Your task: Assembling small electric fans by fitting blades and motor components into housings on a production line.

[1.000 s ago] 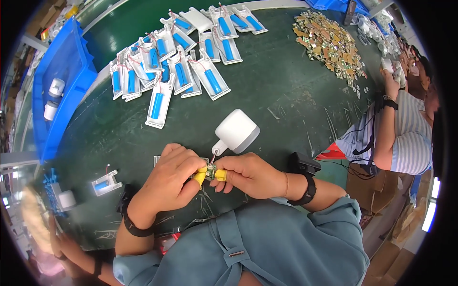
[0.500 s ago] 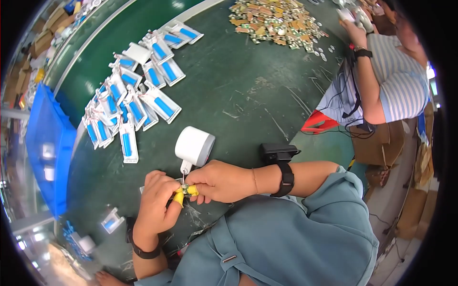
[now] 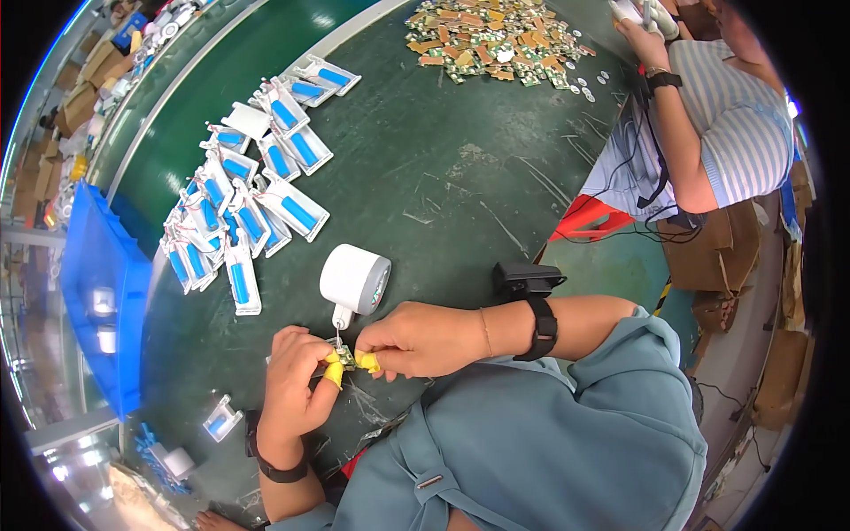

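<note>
Yellow finger covers sit on fingertips of both my hands. My left hand is closed, pinching a small green circuit board. Just right of the board, my right hand has its thumb and finger pressed together; whatever they hold is hidden. A white round device head with a grey rim lies on the table beyond my hands. From its short neck, thin wires run down to the board. Part of a pale casing shows beside my left fingers, mostly covered by them.
White casings with blue cells are heaped at the far left. Several circuit boards form a pile at the far side. A blue bin stands left, a black box right. A co-worker sits at far right.
My right fingertips have drawn slightly right, away from my left ones, so more of the green board shows. The whole view has shifted a little.
</note>
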Motion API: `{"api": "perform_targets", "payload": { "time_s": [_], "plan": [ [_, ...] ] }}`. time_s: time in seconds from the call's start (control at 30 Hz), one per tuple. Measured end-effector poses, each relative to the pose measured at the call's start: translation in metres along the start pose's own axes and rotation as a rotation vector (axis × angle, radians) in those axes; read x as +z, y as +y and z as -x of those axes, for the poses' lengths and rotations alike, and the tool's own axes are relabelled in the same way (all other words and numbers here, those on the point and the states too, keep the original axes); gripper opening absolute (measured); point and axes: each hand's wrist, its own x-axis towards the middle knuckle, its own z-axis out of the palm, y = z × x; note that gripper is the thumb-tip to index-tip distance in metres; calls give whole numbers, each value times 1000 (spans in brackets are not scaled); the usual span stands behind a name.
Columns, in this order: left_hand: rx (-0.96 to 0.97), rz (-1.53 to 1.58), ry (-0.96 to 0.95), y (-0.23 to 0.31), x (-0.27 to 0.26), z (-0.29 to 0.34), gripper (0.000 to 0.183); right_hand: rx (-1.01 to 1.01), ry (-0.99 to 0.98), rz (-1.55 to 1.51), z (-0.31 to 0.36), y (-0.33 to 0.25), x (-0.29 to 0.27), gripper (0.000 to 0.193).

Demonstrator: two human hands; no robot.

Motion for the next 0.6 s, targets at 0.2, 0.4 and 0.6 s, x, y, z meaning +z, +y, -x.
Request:
{"api": "perform_targets", "payload": {
  "time_s": [0.2, 0.4, 0.6],
  "plan": [
    [31, -13, 28, 4, -1, 2, 23, -326, -7, 292, -1, 13, 1, 15],
    [-190, -98, -140, 42, -12, 56, 25, -276, -81, 340, 3, -2, 2, 12],
    [-669, -280, -57, 60, -68, 152, 26, -344, -69, 372, 1, 4, 4, 16]
  ]
}}
